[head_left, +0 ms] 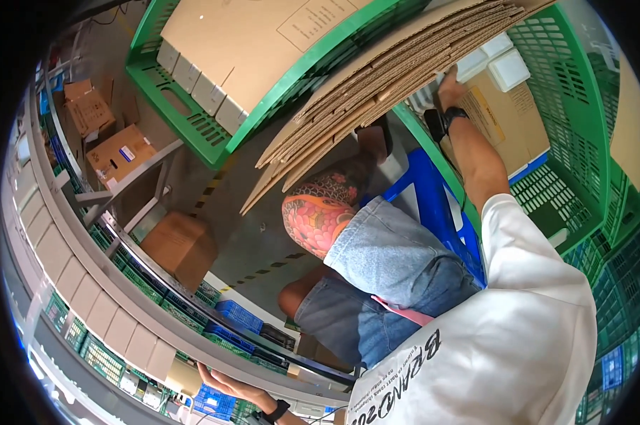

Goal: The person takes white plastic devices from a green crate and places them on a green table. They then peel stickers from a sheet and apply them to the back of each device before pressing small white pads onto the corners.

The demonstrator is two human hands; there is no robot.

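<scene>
My right arm reaches into a green plastic crate [562, 127] at the upper right. There my right hand [450, 91] is beside small white boxes [508, 69] and a brown carton [508, 117]; its fingers are small and partly hidden, so their grip is unclear. Down at the lower left, my left hand [228, 384] lies with fingers stretched out against the curved grey rail [263, 375], close to a row of white boxes [114, 315]. Nothing shows in that hand. Each wrist wears a black band.
A stack of flattened cardboard [391, 92] slants between the crate and another green crate [228, 145] holding a large carton [256, 42]. Below the cardboard is a blue plastic stool [433, 191]. Brown cartons [182, 244] stand by the rail. Yellow-black floor tape [214, 180] runs nearby.
</scene>
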